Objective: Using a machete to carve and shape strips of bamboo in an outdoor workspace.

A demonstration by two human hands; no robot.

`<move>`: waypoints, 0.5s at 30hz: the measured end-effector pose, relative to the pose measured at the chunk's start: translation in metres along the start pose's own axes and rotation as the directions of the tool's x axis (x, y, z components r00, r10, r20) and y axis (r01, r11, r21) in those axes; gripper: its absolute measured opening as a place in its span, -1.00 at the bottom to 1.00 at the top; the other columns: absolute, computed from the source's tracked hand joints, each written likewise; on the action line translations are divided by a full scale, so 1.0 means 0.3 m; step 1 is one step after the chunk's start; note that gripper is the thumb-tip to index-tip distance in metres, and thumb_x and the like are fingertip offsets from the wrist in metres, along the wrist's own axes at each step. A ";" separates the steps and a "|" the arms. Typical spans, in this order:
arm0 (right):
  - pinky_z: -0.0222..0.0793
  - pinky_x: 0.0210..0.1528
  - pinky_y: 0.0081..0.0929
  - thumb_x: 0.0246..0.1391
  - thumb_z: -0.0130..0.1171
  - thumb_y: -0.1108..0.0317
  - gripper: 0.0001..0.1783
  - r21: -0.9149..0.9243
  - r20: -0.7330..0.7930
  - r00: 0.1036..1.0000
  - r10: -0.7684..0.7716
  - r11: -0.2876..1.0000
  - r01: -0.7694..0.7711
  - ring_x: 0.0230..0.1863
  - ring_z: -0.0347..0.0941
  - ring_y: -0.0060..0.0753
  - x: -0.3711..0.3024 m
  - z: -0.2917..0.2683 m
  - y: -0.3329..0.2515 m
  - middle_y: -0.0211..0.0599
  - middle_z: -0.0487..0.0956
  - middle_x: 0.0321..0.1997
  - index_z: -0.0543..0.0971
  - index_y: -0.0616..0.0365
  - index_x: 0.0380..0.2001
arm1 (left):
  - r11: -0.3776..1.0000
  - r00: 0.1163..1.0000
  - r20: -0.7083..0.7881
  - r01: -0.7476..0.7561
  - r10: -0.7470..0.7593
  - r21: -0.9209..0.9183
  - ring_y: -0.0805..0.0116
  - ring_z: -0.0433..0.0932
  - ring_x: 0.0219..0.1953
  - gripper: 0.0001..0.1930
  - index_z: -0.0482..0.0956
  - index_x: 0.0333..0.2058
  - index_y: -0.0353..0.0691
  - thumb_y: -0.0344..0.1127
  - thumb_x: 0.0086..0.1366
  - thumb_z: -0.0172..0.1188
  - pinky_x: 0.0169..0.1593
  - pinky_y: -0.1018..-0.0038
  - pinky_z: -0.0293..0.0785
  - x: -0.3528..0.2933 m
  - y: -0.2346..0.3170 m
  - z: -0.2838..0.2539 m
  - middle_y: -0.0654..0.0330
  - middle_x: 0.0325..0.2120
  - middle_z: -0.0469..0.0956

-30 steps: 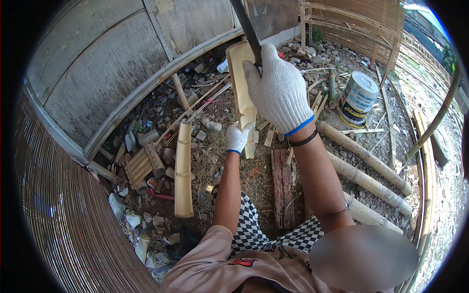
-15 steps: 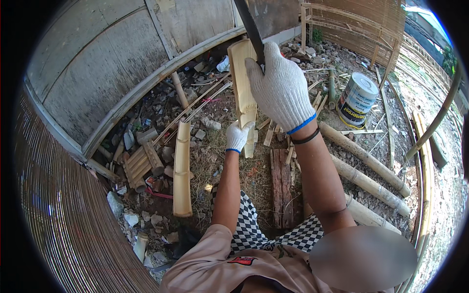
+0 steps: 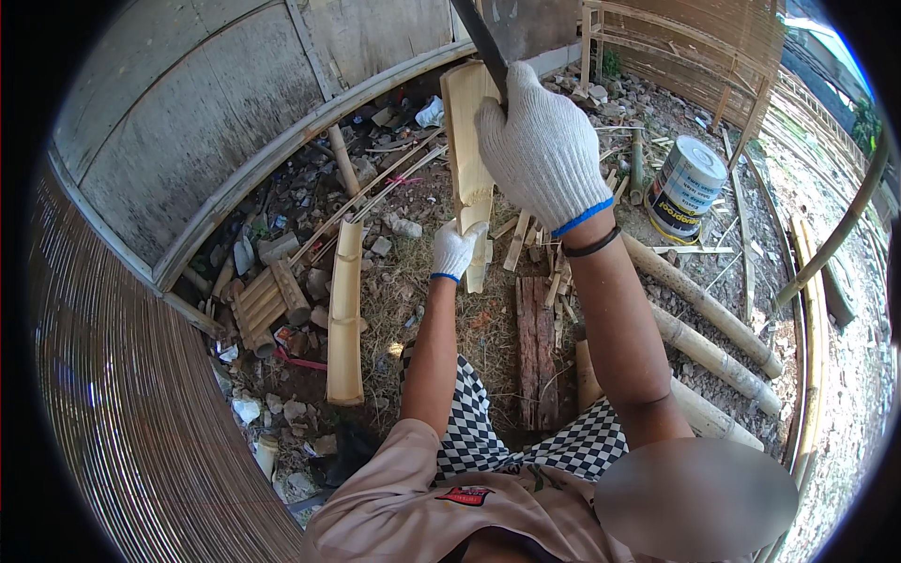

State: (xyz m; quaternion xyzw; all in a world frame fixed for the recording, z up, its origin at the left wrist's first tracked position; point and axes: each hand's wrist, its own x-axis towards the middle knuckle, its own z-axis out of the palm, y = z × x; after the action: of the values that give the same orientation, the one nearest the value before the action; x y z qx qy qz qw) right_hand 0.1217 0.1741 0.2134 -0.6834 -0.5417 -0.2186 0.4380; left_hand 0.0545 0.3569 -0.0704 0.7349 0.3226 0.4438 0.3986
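My left hand [image 3: 454,251], in a white knit glove with a blue cuff, grips the edge of a split bamboo half [image 3: 465,127] low on its length. The piece stands near upright, hollow pale side toward me. My right hand [image 3: 544,150], gloved alike, is closed around a long dark bar-like tool [image 3: 483,42] that points up and away past the bamboo's top. The tool's far end leaves the picture, and my right hand covers part of the bamboo's right edge. Another split bamboo half [image 3: 345,319] lies on the ground to the left.
A reddish weathered wood block [image 3: 537,352] lies between my legs. Several whole bamboo poles [image 3: 699,291] rest on the right, beyond them a paint bucket [image 3: 690,188]. Rubble and a small bamboo bundle [image 3: 267,305] fill the left, against a grey panel wall [image 3: 202,122] and a slatted screen [image 3: 141,394].
The whole view has shifted slightly, with the ground things sitting a little higher. My hands and the held bamboo also sit slightly higher; both grips are unchanged.
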 end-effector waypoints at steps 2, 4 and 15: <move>0.51 -0.41 -0.01 0.27 0.08 0.17 -0.66 -0.012 -0.002 1.000 -0.003 1.000 0.003 -0.44 0.60 0.22 0.004 0.001 -0.007 0.10 0.58 -0.57 0.42 0.30 -0.21 | 0.998 1.000 0.017 -0.009 0.011 -0.065 0.18 0.69 -0.38 -0.58 0.71 -0.18 -0.36 -0.05 0.24 0.43 -0.25 0.30 0.55 -0.002 0.002 -0.008 0.01 -0.41 0.72; 0.51 -0.40 0.01 0.26 0.07 0.17 -0.67 0.003 -0.022 0.999 -0.024 1.000 0.024 -0.44 0.59 0.24 0.003 0.008 -0.016 0.12 0.57 -0.58 0.42 0.30 -0.25 | 0.999 1.000 0.004 -0.017 0.017 -0.050 0.17 0.70 -0.36 -0.62 0.71 -0.18 -0.35 -0.09 0.25 0.41 -0.25 0.30 0.55 -0.003 -0.001 -0.019 0.01 -0.39 0.73; 0.53 -0.43 0.03 0.26 0.09 0.18 -0.61 0.024 0.011 0.990 -0.142 0.990 0.142 -0.43 0.61 0.25 0.015 0.113 -0.034 0.22 0.58 -0.56 0.37 0.36 -0.15 | 0.988 0.989 -0.131 0.085 -0.068 0.128 -0.05 0.70 -0.24 -0.58 0.72 -0.19 -0.35 -0.03 0.27 0.38 -0.13 0.22 0.56 -0.006 0.017 -0.051 -0.09 -0.31 0.72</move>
State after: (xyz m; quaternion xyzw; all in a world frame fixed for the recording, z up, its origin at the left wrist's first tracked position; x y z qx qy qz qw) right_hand 0.1077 0.2051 0.2029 -0.6392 -0.5942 -0.2387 0.4258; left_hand 0.0405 0.3577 -0.0623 0.7174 0.4040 0.4512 0.3444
